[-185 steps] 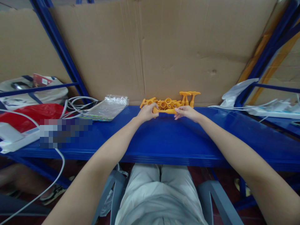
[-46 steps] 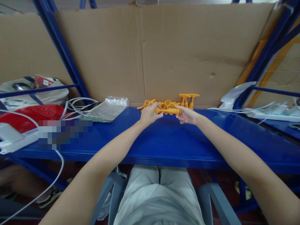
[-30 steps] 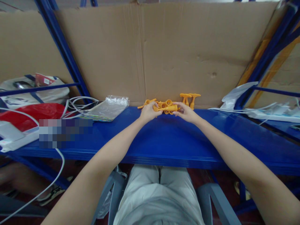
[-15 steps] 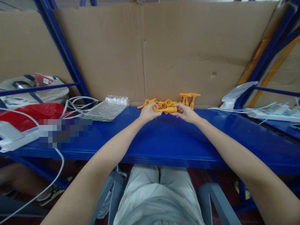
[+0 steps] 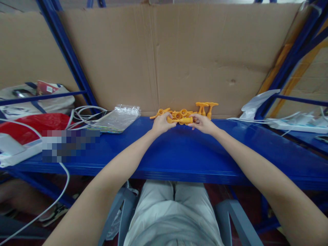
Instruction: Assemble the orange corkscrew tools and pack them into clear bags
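Note:
A yellow-orange plastic piece with a ribbed, turned-looking shaft (image 5: 186, 120) lies level between my two hands above the back of the blue table. My left hand (image 5: 162, 123) is closed on its left end, with the thumb along the near side. At its right end, the fingers of my right hand (image 5: 202, 123) pinch it. Just behind my hands lies a heap of similar pieces, some with round cup-like openings (image 5: 183, 112). Several upright pieces with T-shaped tops (image 5: 211, 108) stand behind my right hand. My fingers partly hide the held piece's ends.
A tall cardboard sheet (image 5: 189, 54) rises behind the blue table (image 5: 179, 153). To the left lie a clear plastic packet (image 5: 118, 119), white cables, a red bag (image 5: 36, 126) and a power strip (image 5: 15, 152). Another power strip (image 5: 299, 124) and white plastic (image 5: 257, 104) are at right.
Both hands stay in nearly the same place on the plastic piece. The right fingers shift slightly at its right end, and the whole view moves a little.

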Demonstrator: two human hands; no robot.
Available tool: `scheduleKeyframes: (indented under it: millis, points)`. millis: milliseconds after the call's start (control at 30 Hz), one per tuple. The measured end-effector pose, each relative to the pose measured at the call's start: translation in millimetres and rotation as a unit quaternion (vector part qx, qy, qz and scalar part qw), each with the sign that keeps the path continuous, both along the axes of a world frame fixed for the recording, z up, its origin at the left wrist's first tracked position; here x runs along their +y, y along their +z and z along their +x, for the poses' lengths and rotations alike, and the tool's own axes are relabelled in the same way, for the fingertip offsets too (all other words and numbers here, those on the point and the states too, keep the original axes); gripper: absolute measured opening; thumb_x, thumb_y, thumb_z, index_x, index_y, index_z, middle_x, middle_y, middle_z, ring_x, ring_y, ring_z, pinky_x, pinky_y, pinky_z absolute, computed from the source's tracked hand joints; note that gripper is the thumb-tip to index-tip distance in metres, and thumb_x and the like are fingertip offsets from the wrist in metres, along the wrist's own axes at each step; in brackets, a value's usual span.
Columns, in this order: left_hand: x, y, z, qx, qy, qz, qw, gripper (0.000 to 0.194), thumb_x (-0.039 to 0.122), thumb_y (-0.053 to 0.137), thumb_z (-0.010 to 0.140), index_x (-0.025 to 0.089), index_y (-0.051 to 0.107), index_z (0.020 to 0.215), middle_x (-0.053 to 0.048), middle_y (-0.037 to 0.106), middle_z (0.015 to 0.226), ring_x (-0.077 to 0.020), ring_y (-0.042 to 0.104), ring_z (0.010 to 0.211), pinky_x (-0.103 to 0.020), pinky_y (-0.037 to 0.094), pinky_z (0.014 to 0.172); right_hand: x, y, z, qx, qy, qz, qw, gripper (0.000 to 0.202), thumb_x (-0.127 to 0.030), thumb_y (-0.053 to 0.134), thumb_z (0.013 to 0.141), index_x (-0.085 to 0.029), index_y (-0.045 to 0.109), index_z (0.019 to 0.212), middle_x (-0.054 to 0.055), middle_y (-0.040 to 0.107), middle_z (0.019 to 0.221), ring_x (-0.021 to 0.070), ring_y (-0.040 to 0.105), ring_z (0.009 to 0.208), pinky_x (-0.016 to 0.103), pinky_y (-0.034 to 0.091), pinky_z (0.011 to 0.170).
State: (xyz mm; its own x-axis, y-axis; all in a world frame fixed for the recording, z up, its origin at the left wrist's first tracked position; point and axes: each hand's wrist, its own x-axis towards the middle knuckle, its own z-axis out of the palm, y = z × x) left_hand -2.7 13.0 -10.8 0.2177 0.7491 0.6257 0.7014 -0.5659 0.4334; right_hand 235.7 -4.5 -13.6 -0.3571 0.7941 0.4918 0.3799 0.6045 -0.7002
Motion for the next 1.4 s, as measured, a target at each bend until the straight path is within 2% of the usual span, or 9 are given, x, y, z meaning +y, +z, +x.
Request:
scheduleKeyframes:
  millis: [267,467,633,733,800,867,967,1033,1400]
  points:
    - [-9.0,4.9,2.5,0.054,0.052,0.016,0.997,0.028,0.036,0.074,0.072,0.020,0.062,0.091,-0.002,0.071,0.078,-0.0210,0.069,0.079,-0.030,0.051,0.075,0.1,-0.6,0.0,-0.012,0.000,-0.005,1.000,0.036,-0.034,0.070,0.078,-0.019,0.056,0.107,0.006,0.066,0.093,0.0162,0.066,0.064,0.039,0.061,0.070]
    - [-11.1,6.8,2.4,0.083,0.063,0.034,0.994,0.030,0.038,0.073,0.074,0.021,0.061,0.095,-0.003,0.072,0.086,-0.0226,0.070,0.086,-0.032,0.052,0.079,3.9,-3.2,1.0,-0.035,-0.019,0.016,0.999,0.041,-0.037,0.068,0.080,-0.019,0.055,0.114,0.007,0.068,0.095,0.0173,0.067,0.066,0.037,0.060,0.066]
    - [-17.2,9.0,2.9,0.098,0.048,0.019,0.994,0.040,0.040,0.066,0.083,0.021,0.056,0.117,-0.007,0.071,0.108,-0.0254,0.068,0.104,-0.034,0.051,0.088,-1.0,3.4,2.0,-0.115,-0.106,0.092,0.983,0.044,-0.039,0.064,0.083,-0.017,0.054,0.120,0.009,0.069,0.097,0.0212,0.068,0.074,0.037,0.056,0.069]
    - [-17.0,7.2,2.4,0.095,0.034,0.015,0.995,0.062,0.039,0.062,0.086,0.021,0.040,0.141,-0.009,0.067,0.122,-0.0240,0.066,0.109,-0.035,0.051,0.091,-4.8,9.0,5.1,-0.147,-0.184,0.147,0.961,0.039,-0.037,0.064,0.084,-0.017,0.057,0.117,0.012,0.069,0.106,0.0221,0.068,0.080,0.037,0.054,0.074]
    - [-14.0,5.5,1.4,0.100,0.033,0.007,0.994,0.067,0.036,0.061,0.086,0.020,0.034,0.146,-0.010,0.065,0.125,-0.0235,0.066,0.108,-0.036,0.052,0.091,-5.6,11.3,8.4,-0.158,-0.245,0.167,0.942,0.037,-0.036,0.063,0.084,-0.018,0.058,0.116,0.011,0.069,0.107,0.0221,0.068,0.080,0.038,0.053,0.077]
    - [-9.8,4.2,0.1,0.123,0.029,-0.004,0.992,0.055,0.031,0.059,0.086,0.017,0.047,0.138,-0.010,0.067,0.122,-0.0238,0.067,0.105,-0.036,0.052,0.091,-5.5,12.3,11.8,-0.160,-0.296,0.173,0.926,0.037,-0.037,0.062,0.085,-0.018,0.059,0.118,0.011,0.070,0.107,0.0229,0.068,0.078,0.038,0.052,0.077]
    - [-4.8,2.9,-1.2,0.174,0.006,-0.032,0.984,0.024,0.025,0.054,0.087,0.015,0.070,0.102,-0.011,0.073,0.102,-0.0242,0.069,0.096,-0.034,0.052,0.086,-5.3,13.1,14.5,-0.160,-0.337,0.178,0.911,0.041,-0.038,0.060,0.086,-0.018,0.059,0.122,0.013,0.071,0.108,0.0260,0.069,0.082,0.039,0.052,0.076]
    - [-3.4,2.3,-1.0,0.196,0.000,-0.046,0.980,0.023,0.025,0.052,0.088,0.015,0.072,0.087,-0.011,0.074,0.091,-0.0245,0.070,0.089,-0.034,0.053,0.081,-6.3,14.1,13.3,-0.173,-0.356,0.181,0.901,0.042,-0.039,0.059,0.087,-0.017,0.059,0.123,0.013,0.071,0.108,0.0287,0.069,0.087,0.040,0.052,0.077]
    - [-7.1,1.8,2.4,0.222,-0.019,-0.034,0.974,0.025,0.024,0.052,0.086,0.013,0.074,0.086,-0.011,0.075,0.085,-0.0230,0.070,0.080,-0.030,0.051,0.073,-4.6,40.4,-20.8,-0.243,-0.411,0.147,0.866,0.043,-0.045,0.055,0.092,-0.016,0.059,0.124,0.016,0.073,0.109,0.0331,0.069,0.098,0.043,0.051,0.081]
